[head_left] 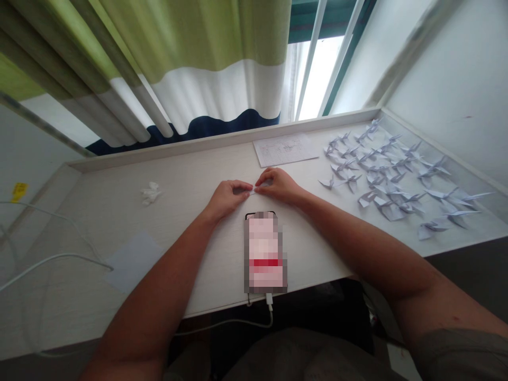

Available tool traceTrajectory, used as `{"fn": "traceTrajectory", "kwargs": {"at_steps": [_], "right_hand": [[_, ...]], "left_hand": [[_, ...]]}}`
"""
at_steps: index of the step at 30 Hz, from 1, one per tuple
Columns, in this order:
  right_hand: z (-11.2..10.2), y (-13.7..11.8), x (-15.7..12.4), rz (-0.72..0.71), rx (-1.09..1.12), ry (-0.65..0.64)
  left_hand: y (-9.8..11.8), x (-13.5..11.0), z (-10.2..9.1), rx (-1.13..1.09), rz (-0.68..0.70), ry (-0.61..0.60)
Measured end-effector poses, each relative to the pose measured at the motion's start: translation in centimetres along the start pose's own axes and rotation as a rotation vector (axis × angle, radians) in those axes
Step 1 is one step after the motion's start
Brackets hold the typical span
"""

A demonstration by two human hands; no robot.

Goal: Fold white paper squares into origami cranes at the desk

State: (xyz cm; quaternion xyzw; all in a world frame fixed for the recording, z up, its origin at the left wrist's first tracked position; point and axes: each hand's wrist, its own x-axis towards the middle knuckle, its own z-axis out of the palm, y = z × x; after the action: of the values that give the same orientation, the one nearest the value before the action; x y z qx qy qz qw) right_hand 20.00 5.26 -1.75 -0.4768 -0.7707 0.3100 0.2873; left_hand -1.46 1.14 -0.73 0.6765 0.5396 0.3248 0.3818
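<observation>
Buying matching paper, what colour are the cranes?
The cranes are white, clearest in the head view.

On the bench (190, 180): phone (264, 248) at near edge, back sheet (286, 150) behind, paper cranes (397, 178) right, tissue (151, 193) left, front sheet (135, 259) before it. Beyond the phone, paper piece (253, 192) between left hand (227, 200) and right hand (280, 185).
</observation>
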Motion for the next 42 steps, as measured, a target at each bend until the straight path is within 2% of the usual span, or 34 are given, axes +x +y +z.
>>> {"fn": "traceTrajectory", "kwargs": {"at_steps": [4, 11, 23, 28, 35, 39, 42], "right_hand": [[-0.6, 0.3, 0.4, -0.016, 0.073, -0.043], [-1.9, 0.8, 0.4, 0.058, 0.249, -0.115], [-1.2, 0.7, 0.6, 0.039, 0.160, -0.111], [-1.5, 0.3, 0.5, -0.021, 0.116, -0.123], [-2.0, 0.5, 0.4, 0.130, 0.278, -0.090], [-1.3, 0.5, 0.3, 0.086, 0.238, -0.066], [-0.9, 0.4, 0.3, -0.064, 0.085, -0.063]], "left_hand": [[0.2, -0.1, 0.1, 0.010, -0.006, 0.019], [0.5, -0.1, 0.1, 0.029, -0.002, 0.022], [0.4, 0.0, 0.1, 0.029, 0.006, 0.019], [0.2, 0.0, 0.2, 0.032, 0.008, 0.021], [-0.2, 0.1, 0.3, 0.049, 0.023, 0.034], [-0.3, 0.2, 0.3, 0.063, 0.037, 0.028], [-0.3, 0.2, 0.3, 0.068, 0.046, 0.025]]}}
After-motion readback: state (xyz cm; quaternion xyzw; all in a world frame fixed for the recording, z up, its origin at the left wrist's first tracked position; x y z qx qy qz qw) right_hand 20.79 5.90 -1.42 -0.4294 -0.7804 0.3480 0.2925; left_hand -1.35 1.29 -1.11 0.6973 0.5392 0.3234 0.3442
